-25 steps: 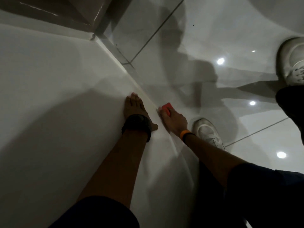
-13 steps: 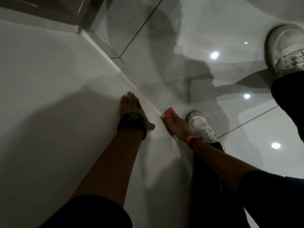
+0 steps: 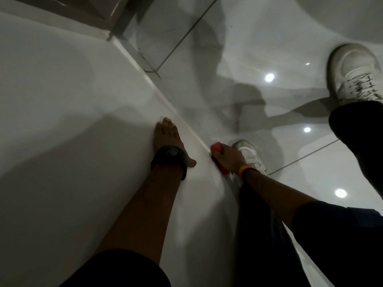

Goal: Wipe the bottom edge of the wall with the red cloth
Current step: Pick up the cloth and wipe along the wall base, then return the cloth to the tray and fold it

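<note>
The white wall [image 3: 62, 112] fills the left of the view and meets the glossy tiled floor [image 3: 244, 50] along a pale bottom edge [image 3: 165, 100] that runs diagonally. My left hand [image 3: 167, 135], with a black watch on its wrist, lies flat against the wall with fingers together, just above that edge. My right hand [image 3: 228, 157], with an orange wristband, is shut on the red cloth [image 3: 216, 148] and presses it against the bottom edge. Red cloth shows above and below the fingers.
My white shoes stand on the floor, one [image 3: 251, 156] right behind my right hand, the other [image 3: 352, 73] at the far right. A dark brown door frame [image 3: 116, 17] meets the wall at the upper left. Ceiling lights reflect in the tiles.
My right hand has dragged the red cloth along the bottom edge toward me, away from the door frame. My left hand stays flat on the wall. The view has shifted slightly.
</note>
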Demonstrator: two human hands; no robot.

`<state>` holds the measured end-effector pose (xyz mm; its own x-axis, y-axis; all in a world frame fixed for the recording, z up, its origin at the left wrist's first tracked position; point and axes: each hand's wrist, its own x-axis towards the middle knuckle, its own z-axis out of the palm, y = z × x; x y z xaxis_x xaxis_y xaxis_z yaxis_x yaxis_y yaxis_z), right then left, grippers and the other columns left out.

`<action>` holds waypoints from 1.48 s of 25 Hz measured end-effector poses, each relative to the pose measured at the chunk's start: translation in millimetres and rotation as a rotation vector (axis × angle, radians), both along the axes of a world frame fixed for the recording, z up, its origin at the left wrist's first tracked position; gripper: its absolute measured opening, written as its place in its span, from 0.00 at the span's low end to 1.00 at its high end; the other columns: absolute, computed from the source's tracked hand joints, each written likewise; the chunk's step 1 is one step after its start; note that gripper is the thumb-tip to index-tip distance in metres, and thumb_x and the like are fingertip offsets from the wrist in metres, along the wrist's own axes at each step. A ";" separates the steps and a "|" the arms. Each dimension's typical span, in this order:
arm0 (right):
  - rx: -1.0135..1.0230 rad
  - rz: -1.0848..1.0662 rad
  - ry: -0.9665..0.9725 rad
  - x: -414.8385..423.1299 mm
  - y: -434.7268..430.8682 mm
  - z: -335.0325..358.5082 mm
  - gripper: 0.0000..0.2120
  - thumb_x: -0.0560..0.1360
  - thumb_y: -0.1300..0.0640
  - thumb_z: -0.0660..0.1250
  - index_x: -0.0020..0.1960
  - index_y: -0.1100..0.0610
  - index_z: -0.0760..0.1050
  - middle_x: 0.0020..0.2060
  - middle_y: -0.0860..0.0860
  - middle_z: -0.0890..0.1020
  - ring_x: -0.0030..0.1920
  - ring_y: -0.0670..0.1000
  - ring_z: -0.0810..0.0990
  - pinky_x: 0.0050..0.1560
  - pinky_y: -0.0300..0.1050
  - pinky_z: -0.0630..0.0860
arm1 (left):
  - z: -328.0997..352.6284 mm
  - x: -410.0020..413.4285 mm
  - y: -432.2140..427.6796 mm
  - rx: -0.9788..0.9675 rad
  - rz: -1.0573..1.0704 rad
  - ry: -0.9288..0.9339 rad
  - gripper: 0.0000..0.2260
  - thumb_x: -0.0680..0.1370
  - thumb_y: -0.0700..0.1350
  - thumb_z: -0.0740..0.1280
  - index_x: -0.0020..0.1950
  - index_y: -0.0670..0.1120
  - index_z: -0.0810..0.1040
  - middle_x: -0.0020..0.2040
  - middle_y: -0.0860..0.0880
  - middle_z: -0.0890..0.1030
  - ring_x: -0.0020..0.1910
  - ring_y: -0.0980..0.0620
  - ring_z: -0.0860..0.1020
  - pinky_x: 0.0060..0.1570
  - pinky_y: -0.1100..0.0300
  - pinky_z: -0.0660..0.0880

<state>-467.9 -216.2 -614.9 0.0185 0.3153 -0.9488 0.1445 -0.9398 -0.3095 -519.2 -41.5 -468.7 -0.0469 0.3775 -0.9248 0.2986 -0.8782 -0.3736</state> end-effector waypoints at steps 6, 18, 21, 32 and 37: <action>0.183 -0.233 -0.092 61.2 41.8 73.5 0.14 0.80 0.47 0.61 0.52 0.52 0.81 0.47 0.52 0.84 0.48 0.57 0.84 0.53 0.51 0.80 | 48.1 12.5 8.0 0.057 0.064 -0.142 0.56 0.74 0.75 0.59 0.81 0.36 0.37 0.81 0.37 0.38 0.81 0.40 0.39 0.80 0.46 0.39; 0.815 -0.360 -0.610 386.0 66.9 441.1 0.16 0.73 0.54 0.66 0.60 0.47 0.79 0.39 0.41 0.83 0.38 0.42 0.79 0.42 0.44 0.77 | 260.3 266.1 33.7 0.177 0.051 -1.104 0.48 0.76 0.68 0.57 0.82 0.37 0.47 0.82 0.38 0.46 0.82 0.42 0.47 0.81 0.46 0.49; 0.794 -0.603 -0.510 455.9 59.7 493.0 0.16 0.74 0.54 0.62 0.60 0.47 0.78 0.45 0.44 0.84 0.46 0.51 0.85 0.48 0.55 0.83 | 299.6 339.4 30.5 0.194 0.037 -1.202 0.46 0.75 0.69 0.49 0.82 0.37 0.49 0.82 0.38 0.48 0.82 0.43 0.49 0.80 0.46 0.52; 0.384 -0.712 -0.381 679.7 51.5 432.7 0.09 0.77 0.58 0.59 0.49 0.55 0.77 0.44 0.51 0.80 0.47 0.55 0.76 0.47 0.50 0.72 | 313.9 545.4 -20.3 0.086 0.047 -1.260 0.46 0.79 0.69 0.55 0.83 0.38 0.47 0.83 0.40 0.46 0.83 0.43 0.47 0.80 0.46 0.52; 0.417 -0.187 -0.727 683.4 48.7 439.7 0.23 0.74 0.57 0.66 0.69 0.58 0.73 0.62 0.59 0.75 0.60 0.58 0.76 0.54 0.50 0.77 | 312.6 554.9 -27.7 0.061 0.149 -1.118 0.48 0.78 0.71 0.55 0.83 0.40 0.41 0.83 0.42 0.42 0.82 0.45 0.43 0.81 0.49 0.44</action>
<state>215.4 -167.4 -175.2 0.6639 0.5663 -0.4884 0.2945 -0.7983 -0.5253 35.7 -69.2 -156.1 0.7472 0.4836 -0.4559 0.5928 -0.7951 0.1281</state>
